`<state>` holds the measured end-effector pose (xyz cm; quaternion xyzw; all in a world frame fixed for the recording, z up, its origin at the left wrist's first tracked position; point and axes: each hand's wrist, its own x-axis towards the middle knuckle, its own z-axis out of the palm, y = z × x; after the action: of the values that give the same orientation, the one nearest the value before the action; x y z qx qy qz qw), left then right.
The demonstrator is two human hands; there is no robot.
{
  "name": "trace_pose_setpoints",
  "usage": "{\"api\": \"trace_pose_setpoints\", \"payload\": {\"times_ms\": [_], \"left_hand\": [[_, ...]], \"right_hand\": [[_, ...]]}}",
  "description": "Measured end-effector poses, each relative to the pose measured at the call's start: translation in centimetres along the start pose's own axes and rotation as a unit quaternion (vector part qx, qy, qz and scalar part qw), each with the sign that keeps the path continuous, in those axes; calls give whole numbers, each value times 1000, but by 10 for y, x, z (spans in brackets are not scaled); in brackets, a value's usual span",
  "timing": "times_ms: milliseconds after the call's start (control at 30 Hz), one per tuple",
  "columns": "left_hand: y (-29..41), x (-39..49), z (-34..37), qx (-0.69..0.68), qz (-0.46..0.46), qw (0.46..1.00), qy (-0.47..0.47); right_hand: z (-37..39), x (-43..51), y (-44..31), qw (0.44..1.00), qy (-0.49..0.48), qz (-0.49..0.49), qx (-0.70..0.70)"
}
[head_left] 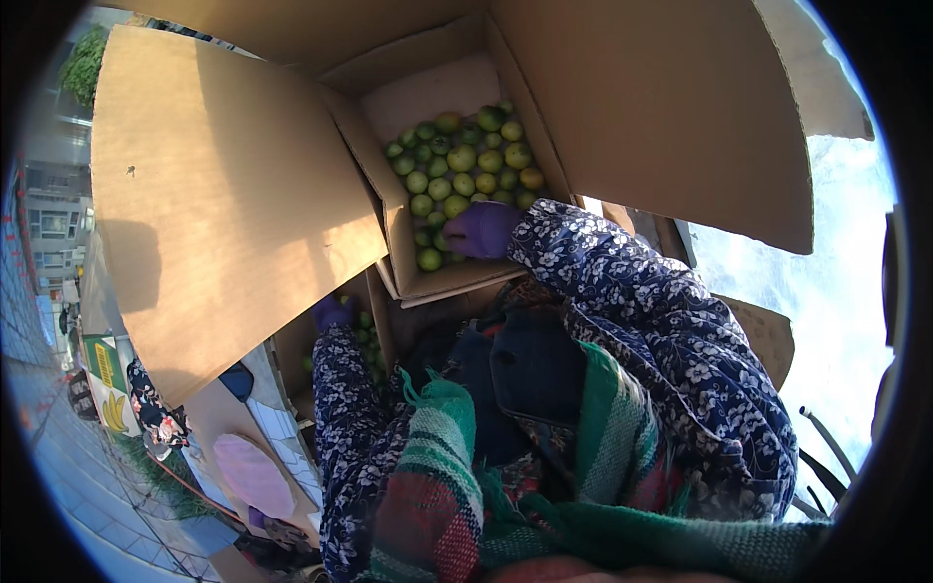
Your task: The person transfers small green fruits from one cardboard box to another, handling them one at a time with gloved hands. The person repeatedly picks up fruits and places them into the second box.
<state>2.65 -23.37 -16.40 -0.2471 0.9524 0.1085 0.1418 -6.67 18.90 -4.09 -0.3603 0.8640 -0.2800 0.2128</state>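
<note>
A cardboard box (404,255) with raised flaps stands before me, its floor largely covered by green round fruit (461,158) that look like tomatoes, a few tinged yellow or orange. My right hand (482,229), in a purple glove, reaches over the near edge and rests low among them. Its fingertips point left, and whether they grip a fruit is hidden. Lower left, my left hand (334,312), also gloved in purple, is partly covered by a box flap. It is beside more green fruit (368,339) in a second cardboard container (291,357); its fingers are not visible.
Large cardboard flaps spread out at left (240,204) and right (656,109). A fringed plaid scarf (437,452) hangs in front of me. Lower left are a pink oval pad (254,475) and a carton with a banana picture (109,386). Bent tubing (827,437) stands at right.
</note>
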Motion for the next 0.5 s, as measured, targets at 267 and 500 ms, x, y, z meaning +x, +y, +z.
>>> {"api": "trace_pose_setpoints", "payload": {"times_ms": [267, 500], "left_hand": [[4, -11, 17, 88, 35, 989, 109], [-42, -6, 31, -16, 26, 977, 209]], "right_hand": [[-3, -2, -6, 1000, -1, 24, 0], [3, 0, -13, 999, 17, 0, 37]]}}
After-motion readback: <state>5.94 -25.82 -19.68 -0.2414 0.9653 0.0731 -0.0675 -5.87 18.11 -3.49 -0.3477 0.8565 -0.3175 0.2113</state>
